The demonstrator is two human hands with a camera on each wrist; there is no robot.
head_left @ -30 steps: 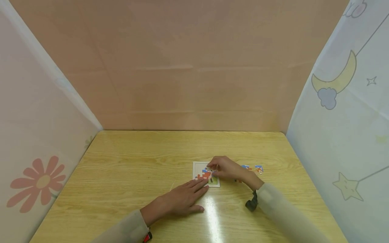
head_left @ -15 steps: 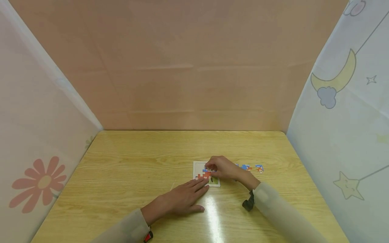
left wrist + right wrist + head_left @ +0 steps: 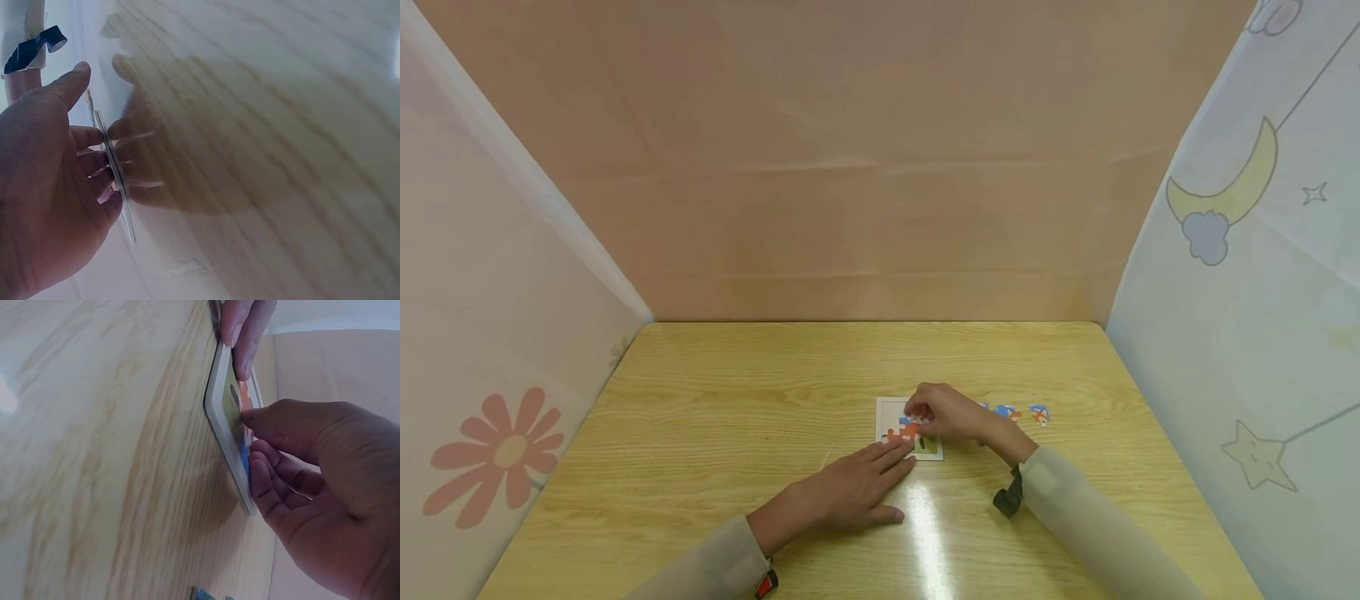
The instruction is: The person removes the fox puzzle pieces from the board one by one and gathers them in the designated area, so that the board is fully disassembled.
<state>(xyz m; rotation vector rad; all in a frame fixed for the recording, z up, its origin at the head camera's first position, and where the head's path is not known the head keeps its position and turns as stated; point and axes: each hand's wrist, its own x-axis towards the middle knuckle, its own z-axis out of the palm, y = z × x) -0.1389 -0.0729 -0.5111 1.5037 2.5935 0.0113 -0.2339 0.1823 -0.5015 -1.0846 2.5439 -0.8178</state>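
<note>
A small square jigsaw board with a white rim lies on the table in the head view, partly filled with red, blue and green pieces. My left hand rests its straight fingers on the board's near left part. My right hand bends over the upper right part, thumb and fingertips pinching a jigsaw piece down at the picture surface. The fingers hide most of that piece. In the right wrist view, the right thumb and fingers meet the picture just inside the board's pale edge.
Several loose jigsaw pieces lie right of the board, partly behind the right wrist; one piece is farther right. The wooden table reaches back to a plain curtain, with patterned cloth walls on both sides.
My right hand has shifted slightly left over the board with the jigsaw piece, and more of the loose pieces show beside its wrist. The left hand has stayed in place.
</note>
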